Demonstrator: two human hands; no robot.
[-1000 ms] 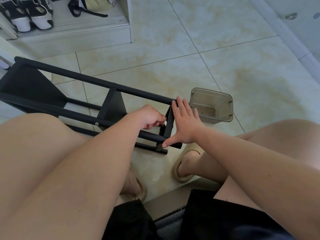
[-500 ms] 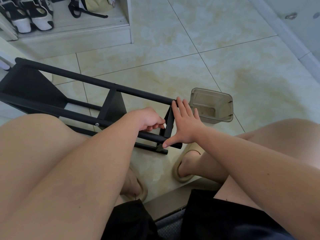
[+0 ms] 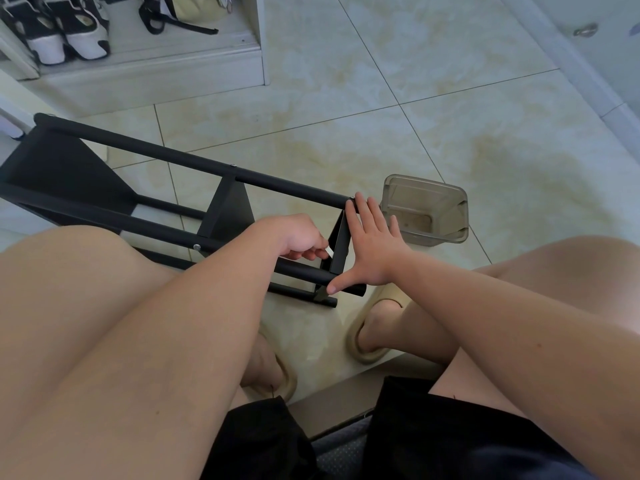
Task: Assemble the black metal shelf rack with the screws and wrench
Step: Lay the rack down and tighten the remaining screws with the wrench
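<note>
Our right hand point(image 3: 372, 252) lies flat, fingers straight, against the outer face of the end panel point(image 3: 341, 242) of the black metal shelf rack point(image 3: 166, 161), with the thumb stretched down onto the near tube's end. Our left hand point(image 3: 299, 237) is curled on the inner side of that panel, pinching a small pale tool point(image 3: 328, 252) which we take for the wrench. From the head view, the only one we have, the rack lies on its side on the tiled floor point(image 3: 381, 98) in front of our knees and runs off to the left. We judge it stiff and fairly light, its painted tubes smooth enough to slip or roll, so we would hold a tube close to a joint while a flat palm braces the thin panel against the turning. A clear plastic tub point(image 3: 426, 209) stands just beside the right fingertips; whether screws lie in it we cannot tell. The screw being worked is hidden behind the left fingers, our forearms and thighs cover the rack's near side, and its left end is cut off.
</note>
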